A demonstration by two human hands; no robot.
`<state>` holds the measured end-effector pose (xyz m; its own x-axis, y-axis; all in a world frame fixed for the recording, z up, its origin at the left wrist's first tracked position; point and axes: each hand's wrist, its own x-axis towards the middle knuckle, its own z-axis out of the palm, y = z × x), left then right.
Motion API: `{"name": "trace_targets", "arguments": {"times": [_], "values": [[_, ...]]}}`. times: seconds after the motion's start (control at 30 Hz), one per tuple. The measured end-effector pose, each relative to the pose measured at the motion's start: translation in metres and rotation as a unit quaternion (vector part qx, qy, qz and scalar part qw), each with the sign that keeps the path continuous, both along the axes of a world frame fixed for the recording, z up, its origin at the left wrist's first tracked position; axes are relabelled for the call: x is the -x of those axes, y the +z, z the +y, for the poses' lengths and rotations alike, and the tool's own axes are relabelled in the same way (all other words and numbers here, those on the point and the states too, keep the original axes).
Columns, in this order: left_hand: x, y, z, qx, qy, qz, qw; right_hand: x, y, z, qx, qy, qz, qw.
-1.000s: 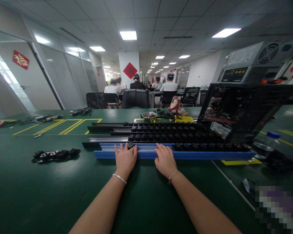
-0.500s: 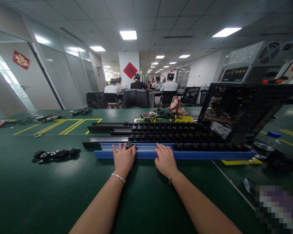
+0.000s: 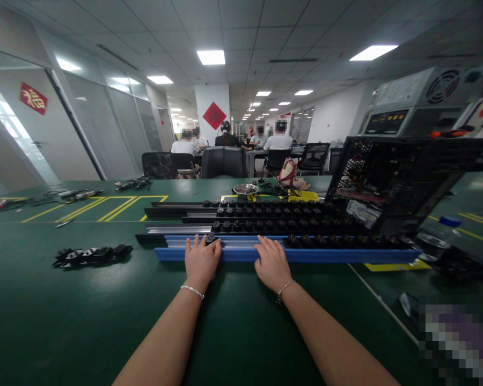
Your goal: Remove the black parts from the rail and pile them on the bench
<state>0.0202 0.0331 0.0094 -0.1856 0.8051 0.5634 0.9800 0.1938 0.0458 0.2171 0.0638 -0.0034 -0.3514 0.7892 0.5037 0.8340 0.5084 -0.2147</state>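
Behind blue rail [image 3: 241, 255], black rails [image 3: 197, 220] (computer case [image 3: 402, 182] at right)

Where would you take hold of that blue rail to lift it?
I'd hold the blue rail from the near side, along its front wall, at two spots toward opposite ends: it is long, lies crosswise, and that wall faces the person. Black parts line its right half, so that end may weigh more.
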Motion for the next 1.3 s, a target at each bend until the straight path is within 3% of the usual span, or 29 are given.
{"name": "trace_targets", "arguments": {"times": [0.8,1.3], "values": [[0.017,0.005,-0.003,0.030,0.031,-0.038,0.998,0.001,0.002,0.000,0.004,0.000,-0.004,1.000],[0.031,0.003,-0.003,0.011,0.045,-0.060,0.997,0.002,0.004,-0.001,0.001,-0.004,0.002,1.000]]}}
